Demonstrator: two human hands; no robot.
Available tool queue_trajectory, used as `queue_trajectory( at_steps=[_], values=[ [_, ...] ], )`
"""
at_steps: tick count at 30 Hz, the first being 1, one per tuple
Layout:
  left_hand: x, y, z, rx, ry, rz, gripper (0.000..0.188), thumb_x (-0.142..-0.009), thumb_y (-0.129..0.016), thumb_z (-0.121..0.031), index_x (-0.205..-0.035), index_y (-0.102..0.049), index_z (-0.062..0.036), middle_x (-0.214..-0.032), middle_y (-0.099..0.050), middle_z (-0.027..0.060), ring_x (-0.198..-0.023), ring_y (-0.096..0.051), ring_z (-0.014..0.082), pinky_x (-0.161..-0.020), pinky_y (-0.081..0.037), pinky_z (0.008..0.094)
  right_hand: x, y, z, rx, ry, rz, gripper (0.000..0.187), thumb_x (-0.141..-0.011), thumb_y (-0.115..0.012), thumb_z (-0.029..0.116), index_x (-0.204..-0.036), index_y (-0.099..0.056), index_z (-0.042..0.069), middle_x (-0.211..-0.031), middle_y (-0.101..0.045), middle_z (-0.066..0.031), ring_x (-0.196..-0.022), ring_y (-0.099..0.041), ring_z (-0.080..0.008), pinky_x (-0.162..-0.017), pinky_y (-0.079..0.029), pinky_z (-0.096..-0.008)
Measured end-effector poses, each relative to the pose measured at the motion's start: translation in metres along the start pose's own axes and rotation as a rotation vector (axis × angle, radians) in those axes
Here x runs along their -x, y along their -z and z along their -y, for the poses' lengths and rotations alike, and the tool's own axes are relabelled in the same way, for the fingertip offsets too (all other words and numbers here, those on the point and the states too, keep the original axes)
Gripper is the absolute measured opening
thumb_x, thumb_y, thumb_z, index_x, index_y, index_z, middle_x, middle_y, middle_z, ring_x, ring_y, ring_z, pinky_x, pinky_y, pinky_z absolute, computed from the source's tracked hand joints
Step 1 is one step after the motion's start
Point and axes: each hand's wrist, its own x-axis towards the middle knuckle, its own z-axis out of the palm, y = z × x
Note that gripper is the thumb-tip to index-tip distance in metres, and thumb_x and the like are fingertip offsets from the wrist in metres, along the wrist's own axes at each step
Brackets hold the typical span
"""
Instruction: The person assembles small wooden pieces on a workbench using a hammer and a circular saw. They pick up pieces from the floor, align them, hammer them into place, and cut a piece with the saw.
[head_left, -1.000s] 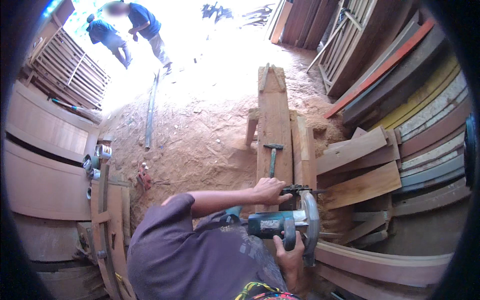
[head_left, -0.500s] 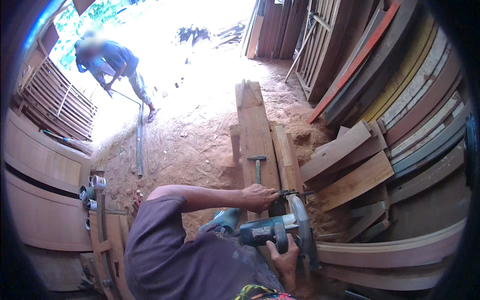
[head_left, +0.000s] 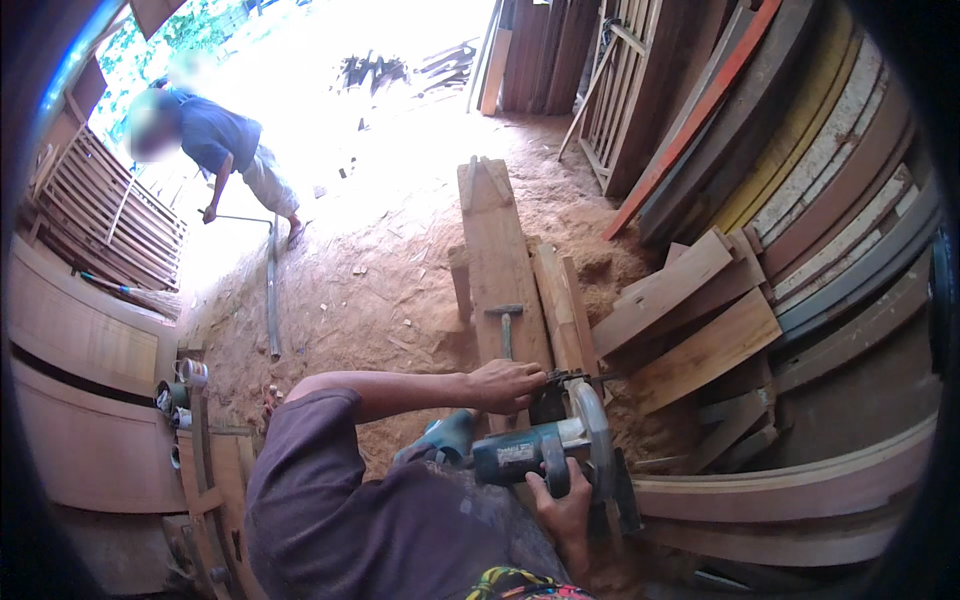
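Since a moment ago, both hands and the saw (head_left: 545,455) have shifted slightly left. Right hand (head_left: 565,505) grips its handle; left hand (head_left: 505,385) closes on its front, at the near end of the plank (head_left: 500,265), just below a hammer (head_left: 505,328).

Your saw (head_left: 560,455) sits on the worktop (head_left: 500,270) at 6 o'clock, the hammer (head_left: 505,325) just beyond at 12. Boards (head_left: 690,320) lean at 3 o'clock; cans (head_left: 180,385) stand at 9.
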Motion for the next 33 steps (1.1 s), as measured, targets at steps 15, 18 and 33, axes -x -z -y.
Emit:
queue_trajectory(
  at_steps=[15,18,33],
  values=[
    [-0.006,-0.011,-0.018,0.088,-0.075,0.039,0.033,-0.080,-0.067,-0.012,-0.111,-0.062,-0.0022,-0.110,-0.061,0.0197,-0.109,-0.063,0.0424,-0.089,-0.053,0.0532,0.030,0.001,-0.004,0.019,0.001,-0.095,0.027,-0.086,-0.085,0.017,-0.102,-0.070,0.001,-0.088,-0.076,-0.0147,-0.081,-0.074,-0.0259,-0.076,-0.057,-0.0390],
    [-0.017,-0.035,-0.013,0.142,-0.321,-0.028,0.032,-0.077,-0.068,-0.009,-0.106,-0.062,0.0004,-0.109,-0.060,0.0218,-0.107,-0.062,0.0445,-0.089,-0.052,0.0540,0.045,0.003,-0.003,0.032,0.029,-0.145,0.029,-0.086,-0.086,0.018,-0.102,-0.070,0.000,-0.088,-0.076,-0.0152,-0.081,-0.074,-0.0265,-0.075,-0.057,-0.0393],
    [-0.033,-0.087,-0.026,0.044,-0.321,0.076,0.036,-0.084,-0.067,-0.010,-0.119,-0.064,-0.0031,-0.118,-0.065,0.0202,-0.111,-0.064,0.0422,-0.091,-0.056,0.0497,0.078,-0.009,-0.019,-0.075,-0.033,-0.324,0.035,-0.090,-0.082,0.022,-0.112,-0.068,-0.003,-0.099,-0.072,-0.0126,-0.093,-0.067,-0.0256,-0.088,-0.053,-0.0383]
  ],
)
